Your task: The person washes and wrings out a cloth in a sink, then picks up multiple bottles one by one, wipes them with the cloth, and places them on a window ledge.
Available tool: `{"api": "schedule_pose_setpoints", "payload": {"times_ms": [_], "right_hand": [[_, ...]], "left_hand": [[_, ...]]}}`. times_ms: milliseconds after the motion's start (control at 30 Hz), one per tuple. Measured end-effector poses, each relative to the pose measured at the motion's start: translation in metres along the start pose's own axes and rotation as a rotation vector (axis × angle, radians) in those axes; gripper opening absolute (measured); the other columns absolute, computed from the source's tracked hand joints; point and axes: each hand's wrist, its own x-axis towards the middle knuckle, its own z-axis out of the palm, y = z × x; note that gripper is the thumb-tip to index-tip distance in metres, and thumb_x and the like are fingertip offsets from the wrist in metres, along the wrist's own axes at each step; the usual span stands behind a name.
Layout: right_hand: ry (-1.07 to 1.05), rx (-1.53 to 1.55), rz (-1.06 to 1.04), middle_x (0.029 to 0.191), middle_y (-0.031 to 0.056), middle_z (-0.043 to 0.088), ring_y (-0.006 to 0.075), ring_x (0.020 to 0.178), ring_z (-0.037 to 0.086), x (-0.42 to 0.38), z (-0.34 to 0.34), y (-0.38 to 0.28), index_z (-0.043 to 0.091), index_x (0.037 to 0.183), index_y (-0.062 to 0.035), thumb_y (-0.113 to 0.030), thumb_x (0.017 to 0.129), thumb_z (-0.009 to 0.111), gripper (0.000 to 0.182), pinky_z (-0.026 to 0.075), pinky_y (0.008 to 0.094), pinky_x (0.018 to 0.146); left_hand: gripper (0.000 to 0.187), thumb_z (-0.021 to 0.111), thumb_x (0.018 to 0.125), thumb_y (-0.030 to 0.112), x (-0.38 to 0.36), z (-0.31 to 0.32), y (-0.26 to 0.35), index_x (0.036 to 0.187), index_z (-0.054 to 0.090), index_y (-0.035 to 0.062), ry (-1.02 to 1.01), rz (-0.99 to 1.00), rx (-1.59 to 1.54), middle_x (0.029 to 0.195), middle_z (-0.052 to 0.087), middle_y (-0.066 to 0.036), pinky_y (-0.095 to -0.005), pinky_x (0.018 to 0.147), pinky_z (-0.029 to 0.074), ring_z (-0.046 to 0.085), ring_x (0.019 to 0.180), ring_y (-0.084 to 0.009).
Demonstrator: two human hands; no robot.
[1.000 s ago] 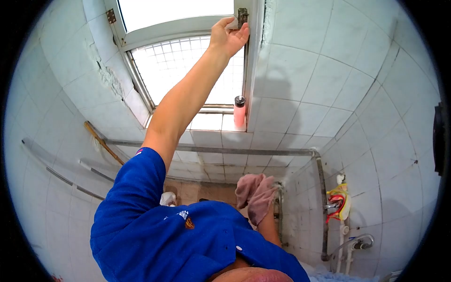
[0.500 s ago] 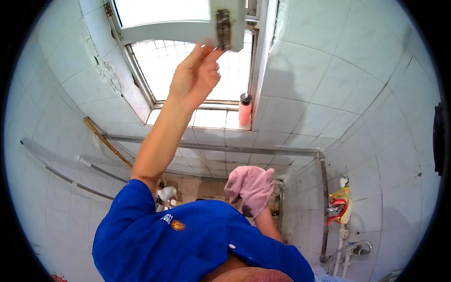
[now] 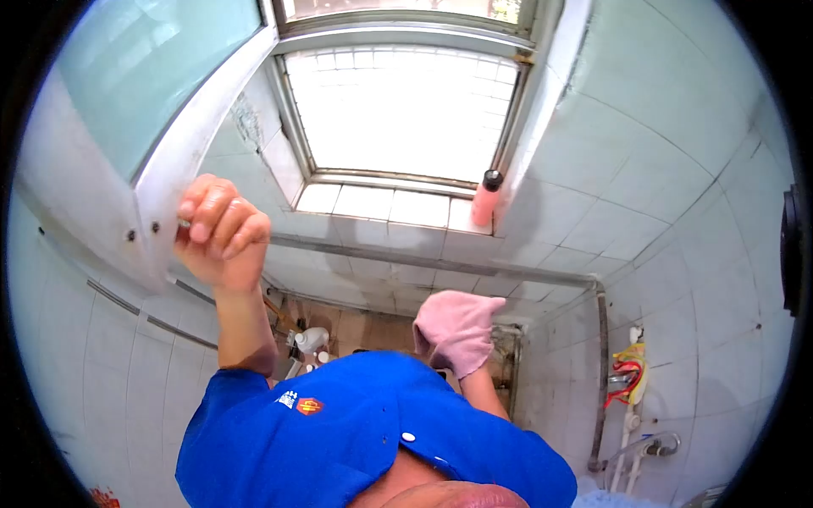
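A white-framed window sash (image 3: pixel 199 127) with frosted glass stands swung inward at the upper left. My left hand (image 3: pixel 222 229) is raised at its lower corner, with the fingers curled closed on the edge of the frame. A pink cloth (image 3: pixel 457 330) covers my right hand, held low in front of my body. The cloth hides the fingers, and its corner sticks out to the right. Behind the open sash is the window frame (image 3: pixel 398 179), with bright light coming through a wire grid.
A pink bottle with a black cap (image 3: pixel 484 201) stands on the tiled sill. Below the sill a grey pipe (image 3: pixel 440 264) crosses the wall. White bottles (image 3: pixel 312 340) are on the floor. At right, red and yellow cloths (image 3: pixel 628 377) hang by a tap.
The sash has swung inward to the left, and my left hand has come down and left with it. My right hand, in the pink cloth, has stayed low with little movement.
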Motion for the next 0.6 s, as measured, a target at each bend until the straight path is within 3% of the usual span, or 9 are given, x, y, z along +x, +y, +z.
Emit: {"api": "schedule_pose_setpoints", "payload": {"times_ms": [67, 233, 333, 367, 400, 600], "right_hand": [[-0.069, -0.062, -0.047, 0.076, 0.0036, 0.060, 0.0241, 0.075, 0.060, 0.004, -0.011, -0.020, 0.067, 0.081, -0.0195, -0.023, 0.077, 0.054, 0.014, 0.044, 0.0445, 0.068], [-0.050, -0.028, -0.129, 0.083, 0.0038, 0.057, 0.0221, 0.092, 0.060, 0.024, -0.023, -0.055, 0.063, 0.088, -0.0173, -0.021, 0.066, 0.066, 0.023, 0.049, 0.0390, 0.075], [0.228, 0.166, -0.076, 0.087, 0.0061, 0.056, 0.0235, 0.093, 0.059, 0.023, -0.020, -0.071, 0.061, 0.090, -0.0156, -0.024, 0.063, 0.068, 0.030, 0.047, 0.0387, 0.074], [-0.006, -0.007, 0.014, 0.087, 0.0080, 0.057, 0.0251, 0.090, 0.057, 0.037, -0.062, -0.096, 0.062, 0.089, -0.0116, -0.026, 0.062, 0.068, 0.031, 0.047, 0.0382, 0.073], [-0.247, -0.172, 0.100, 0.087, 0.0099, 0.058, 0.0267, 0.087, 0.055, 0.052, -0.102, -0.122, 0.062, 0.088, -0.0076, -0.027, 0.061, 0.068, 0.034, 0.047, 0.0377, 0.072], [0.136, 0.114, 0.230, 0.093, 0.0108, 0.056, 0.0272, 0.091, 0.054, 0.018, -0.057, -0.141, 0.059, 0.093, -0.0066, -0.027, 0.062, 0.069, 0.038, 0.045, 0.0378, 0.076]], "left_hand": [[0.017, 0.074, 0.077, 0.009, -0.008, 0.001, 0.022, 0.083, 0.058, 0.0100, -0.002, 0.025, -0.040, 0.070, 0.057, 0.001, -0.0215, 0.049, 0.043, 0.047, 0.051, -0.0068], [0.017, 0.074, 0.073, 0.004, -0.023, 0.003, 0.072, 0.076, 0.058, 0.0079, 0.029, 0.067, -0.184, 0.063, 0.056, 0.000, -0.0221, 0.047, 0.043, 0.049, 0.049, -0.0081], [0.016, 0.069, 0.073, 0.000, -0.026, 0.005, 0.098, 0.070, 0.055, 0.0070, 0.084, 0.038, -0.231, 0.059, 0.055, -0.002, -0.0220, 0.043, 0.043, 0.048, 0.046, -0.0085], [0.017, 0.065, 0.073, -0.004, -0.030, 0.004, 0.106, 0.068, 0.053, 0.0065, 0.104, 0.033, -0.235, 0.059, 0.055, -0.003, -0.0223, 0.041, 0.044, 0.049, 0.045, -0.0090], [0.018, 0.070, 0.074, 0.002, -0.035, 0.000, 0.117, 0.070, 0.054, 0.0078, 0.097, -0.006, -0.208, 0.060, 0.055, -0.001, -0.0202, 0.042, 0.042, 0.048, 0.047, -0.0077], [0.016, 0.068, 0.071, 0.002, -0.041, -0.007, 0.148, 0.070, 0.054, 0.0084, 0.145, -0.023, -0.256, 0.060, 0.054, 0.000, -0.0209, 0.041, 0.043, 0.047, 0.046, -0.0078]]}}
